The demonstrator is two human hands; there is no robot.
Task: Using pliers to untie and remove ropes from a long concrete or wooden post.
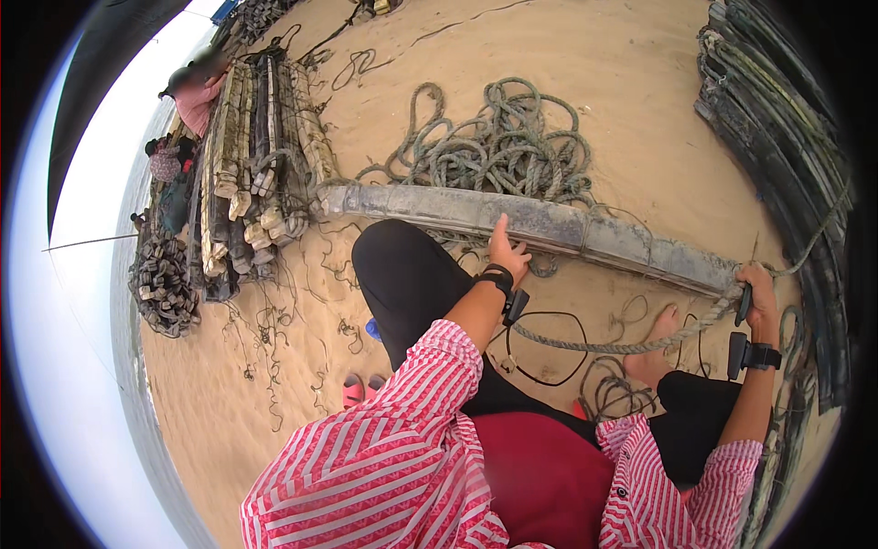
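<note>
A long grey weathered beam lies crosswise in front of me, tied with rope at its right end. My left hand rests on its near side, fingers apart. Beside that end, my right hand is closed on a dark-handled tool, apparently a knife with a thin blade pointing up. A tangled heap of greenish-grey rope sits beyond the beam. My bare foot is on the sand near thin loose cords.
Bundles of long weathered floats lie left, where other people are at work. Long dark pieces are stacked at right. Pink sandals and a small blue object lie by my left leg. The sea runs along the far left.
</note>
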